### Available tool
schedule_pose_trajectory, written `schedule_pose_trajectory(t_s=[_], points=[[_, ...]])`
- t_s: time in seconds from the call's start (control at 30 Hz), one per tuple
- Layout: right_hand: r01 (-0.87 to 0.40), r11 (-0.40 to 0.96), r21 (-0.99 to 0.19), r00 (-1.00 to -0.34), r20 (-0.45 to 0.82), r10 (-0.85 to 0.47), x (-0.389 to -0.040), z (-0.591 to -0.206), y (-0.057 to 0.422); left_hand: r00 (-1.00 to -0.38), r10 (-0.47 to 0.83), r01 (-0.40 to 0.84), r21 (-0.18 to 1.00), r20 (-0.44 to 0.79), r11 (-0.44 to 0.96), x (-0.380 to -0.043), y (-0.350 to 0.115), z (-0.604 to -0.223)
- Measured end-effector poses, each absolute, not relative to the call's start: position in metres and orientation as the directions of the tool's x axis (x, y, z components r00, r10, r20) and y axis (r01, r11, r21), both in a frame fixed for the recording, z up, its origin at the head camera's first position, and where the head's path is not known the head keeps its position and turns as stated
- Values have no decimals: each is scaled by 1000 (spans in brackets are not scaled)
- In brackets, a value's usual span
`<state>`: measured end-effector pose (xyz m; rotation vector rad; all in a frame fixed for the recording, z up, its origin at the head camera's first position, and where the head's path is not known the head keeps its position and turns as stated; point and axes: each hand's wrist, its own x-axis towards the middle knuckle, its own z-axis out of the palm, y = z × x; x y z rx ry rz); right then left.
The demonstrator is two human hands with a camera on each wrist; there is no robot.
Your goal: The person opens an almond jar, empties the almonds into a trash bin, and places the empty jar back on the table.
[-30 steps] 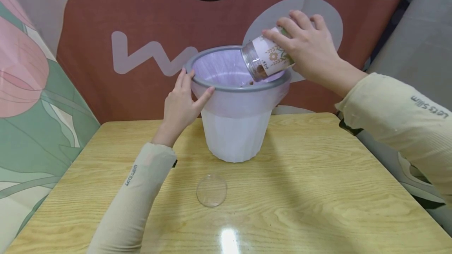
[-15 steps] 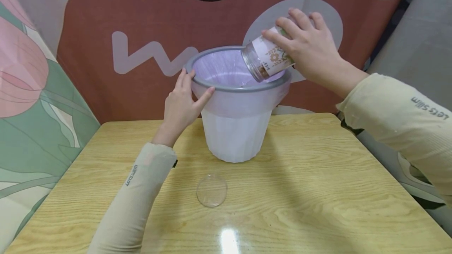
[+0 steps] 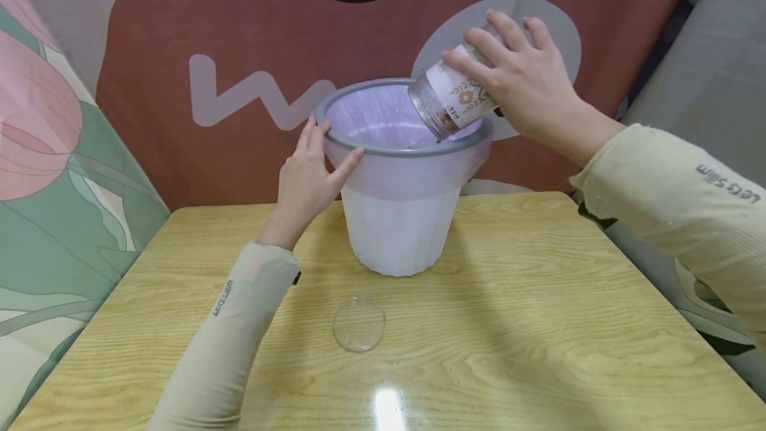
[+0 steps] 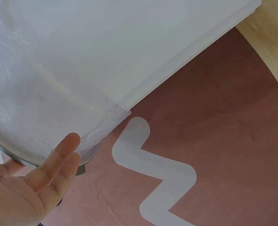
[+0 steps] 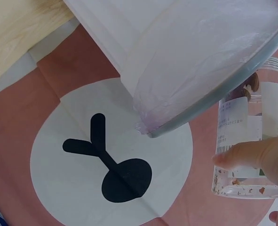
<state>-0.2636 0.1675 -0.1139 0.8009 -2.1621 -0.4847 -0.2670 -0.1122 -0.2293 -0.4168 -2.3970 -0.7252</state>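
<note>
In the head view a white trash can (image 3: 401, 225) with a grey rim and pale purple liner stands on the table. My left hand (image 3: 305, 181) rests against the left of its rim, fingers mostly straight and thumb at the front. With my right hand (image 3: 523, 82) I grip a clear jar (image 3: 457, 95) with a flowered label, tilted mouth-down over the can. Brown pieces lie inside near the jar's mouth, and a small one shows at its lip. Small reddish-brown bits cling near the jar's base (image 5: 247, 189) in the right wrist view.
A clear round lid (image 3: 359, 323) lies on the wooden table (image 3: 538, 298) in front of the trash can. Behind hangs a reddish-brown printed cloth (image 3: 251, 18), with a flowered cloth (image 3: 36, 218) at the left and a grey one at the right.
Brown pieces were dropping from the jar into the trash can a second ago; now only a small one shows at the lip. The jar has tipped slightly more. My left hand stays put.
</note>
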Motion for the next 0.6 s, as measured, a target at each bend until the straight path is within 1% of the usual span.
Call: schedule_pose_trajectory(t_s=[0.17, 0.33, 0.6], points=[[-383, 732, 563, -522, 522, -675, -264, -114, 167, -780, 117, 441, 407, 614, 800, -267, -113, -229], [-385, 726, 569, -516, 520, -681, -264, -115, 168, -777, 116, 442, 404, 619, 801, -267, -113, -229], [-376, 693, 615, -481, 509, -713, -265, -114, 168, -770, 118, 447, 398, 628, 801, -266, -112, -229]])
